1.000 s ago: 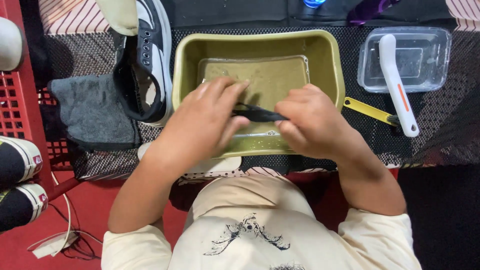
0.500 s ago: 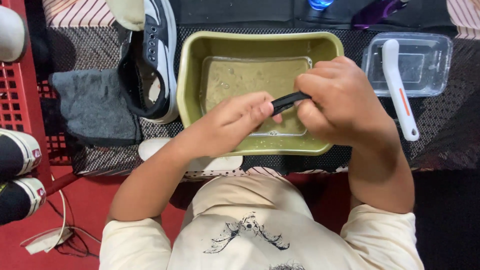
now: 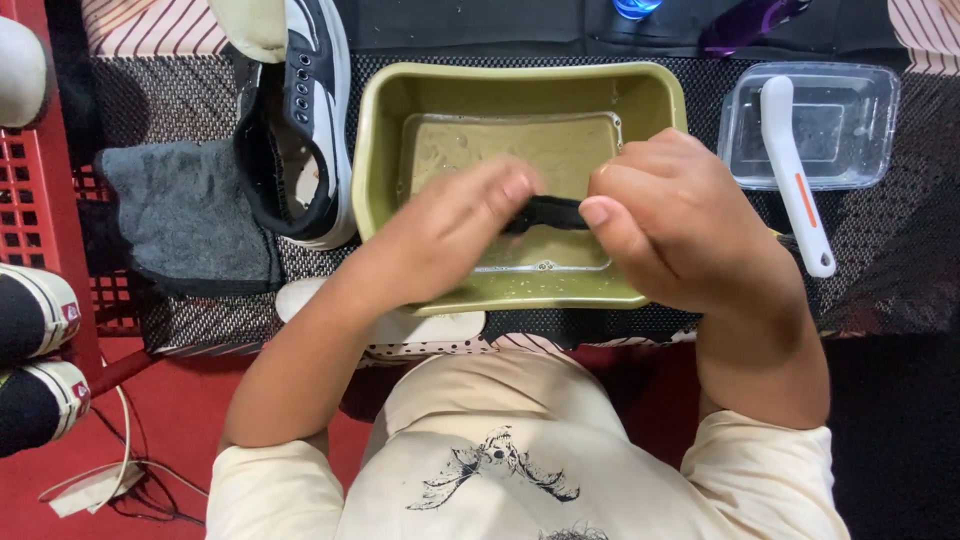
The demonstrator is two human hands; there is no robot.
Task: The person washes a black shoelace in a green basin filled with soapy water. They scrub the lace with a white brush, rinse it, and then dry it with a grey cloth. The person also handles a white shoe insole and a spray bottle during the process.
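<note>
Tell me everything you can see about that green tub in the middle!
The olive-green rectangular plastic tub has rounded corners, a thick rolled rim and sloping walls. It sits upright on a dark mesh mat, and shallow cloudy water with small bubbles covers its flat bottom. The left hand and right hand hover over it, both pinching a small black strip above the water. A black-and-white sneaker lies against its left wall.

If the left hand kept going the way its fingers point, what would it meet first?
Most likely the right hand: the left hand points rightward along the black strip both hold over the green basin. Depth is hard to judge.
</note>
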